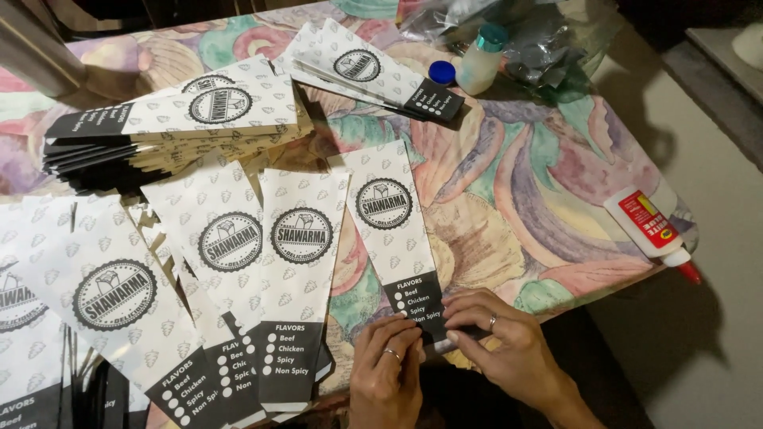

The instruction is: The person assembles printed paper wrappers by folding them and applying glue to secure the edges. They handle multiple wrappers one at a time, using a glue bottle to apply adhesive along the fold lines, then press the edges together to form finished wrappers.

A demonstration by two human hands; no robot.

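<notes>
**Both hands on the dark end of one paper sleeve**

My left hand (387,359) and right hand (494,334) meet at the near, black end of a long white paper sleeve (391,222), which lies flat on the flowered tablecloth (509,183), its round stamp facing up. My fingers are curled and pressed down on that end, pinching its edge against the table (a ring shows on each hand). Just to the left, more sleeves (298,262) lie fanned out and overlapping. A thick stack of sleeves (175,127) sits farther back. At the table's right edge lies a white glue bottle (648,230) with a red tip; a small bottle with a teal cap (481,59) stands at the far side.
</notes>
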